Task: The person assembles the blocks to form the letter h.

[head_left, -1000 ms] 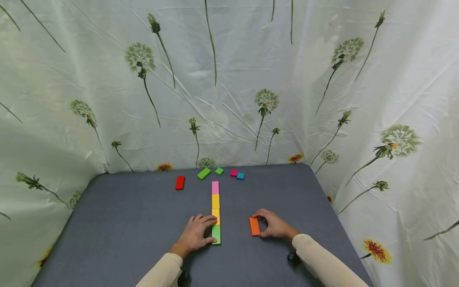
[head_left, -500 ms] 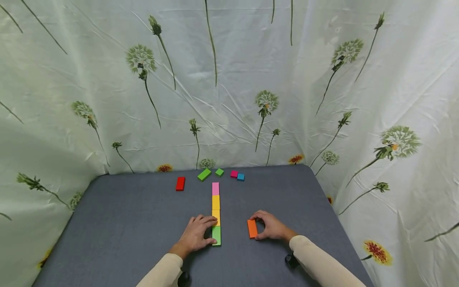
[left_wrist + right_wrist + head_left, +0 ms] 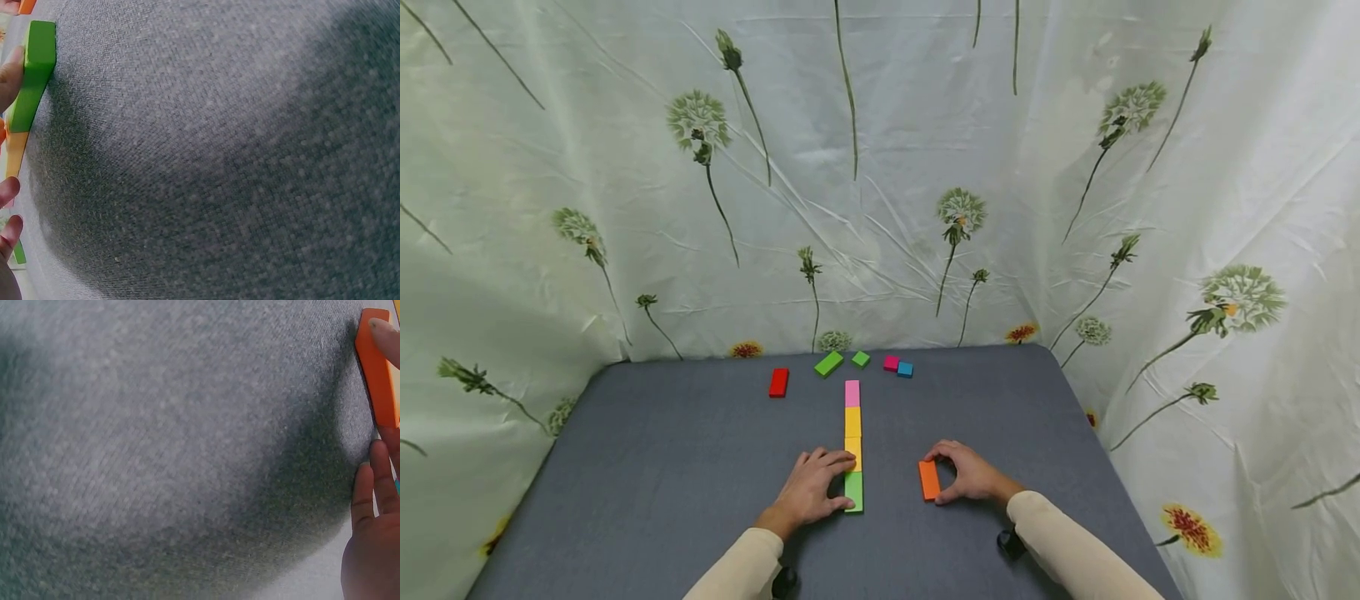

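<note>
In the head view a straight row of flat blocks runs away from me: a light green block (image 3: 854,493) nearest, two yellow blocks (image 3: 853,422) beyond it, and a pink block (image 3: 852,393) at the far end. My left hand (image 3: 808,487) rests at the row's left side. Its thumb touches the green block, and its fingertips lie on the nearer yellow block. To the right of the row, my right hand (image 3: 972,475) pinches an orange block (image 3: 929,481) by its two ends, between thumb and fingers. The right wrist view shows the orange block (image 3: 375,369) partly, at the edge.
Toward the back of the grey table (image 3: 700,467) lie a red block (image 3: 778,382), a long green block (image 3: 829,364), a small green block (image 3: 861,358), a magenta block (image 3: 891,363) and a blue block (image 3: 906,369). A flowered curtain (image 3: 880,208) hangs behind.
My right hand has moved the orange block slightly left and toward me, then kept it nearly still. The left hand stays in place on the row.
</note>
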Tool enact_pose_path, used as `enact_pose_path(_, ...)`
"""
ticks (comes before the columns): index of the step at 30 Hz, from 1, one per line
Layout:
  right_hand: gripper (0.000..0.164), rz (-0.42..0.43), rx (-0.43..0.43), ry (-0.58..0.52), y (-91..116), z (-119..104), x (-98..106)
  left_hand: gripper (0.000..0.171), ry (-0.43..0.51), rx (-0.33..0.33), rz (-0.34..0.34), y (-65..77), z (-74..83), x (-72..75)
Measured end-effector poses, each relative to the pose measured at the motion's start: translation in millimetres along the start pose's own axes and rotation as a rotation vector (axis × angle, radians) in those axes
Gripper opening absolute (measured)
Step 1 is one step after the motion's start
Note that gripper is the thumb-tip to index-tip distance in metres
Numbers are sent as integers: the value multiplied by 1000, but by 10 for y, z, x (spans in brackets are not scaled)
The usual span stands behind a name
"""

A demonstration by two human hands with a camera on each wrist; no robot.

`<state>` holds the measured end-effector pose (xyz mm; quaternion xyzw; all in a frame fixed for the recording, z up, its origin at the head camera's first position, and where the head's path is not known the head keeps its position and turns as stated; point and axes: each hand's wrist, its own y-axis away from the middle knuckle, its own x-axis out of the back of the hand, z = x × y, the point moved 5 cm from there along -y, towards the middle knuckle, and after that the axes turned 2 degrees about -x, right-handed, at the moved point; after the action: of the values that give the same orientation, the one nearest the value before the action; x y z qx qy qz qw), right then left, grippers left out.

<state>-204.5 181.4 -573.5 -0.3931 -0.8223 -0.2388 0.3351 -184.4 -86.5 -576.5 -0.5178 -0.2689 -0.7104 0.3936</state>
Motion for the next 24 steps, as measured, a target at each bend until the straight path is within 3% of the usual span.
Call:
enact_pose_path(12, 60, -15, 5, -28, 11, 53, -5, 64, 4, 6, -11, -11, -2, -7)
enact_pose_path(20, 65, -33, -18, -149, -26, 45, 42, 64, -4, 0, -3, 1, 0, 13)
enact_pose_path(24, 59, -13, -23, -198, -152, 0, 157, 62, -3, -21, 20, 13, 14, 27)
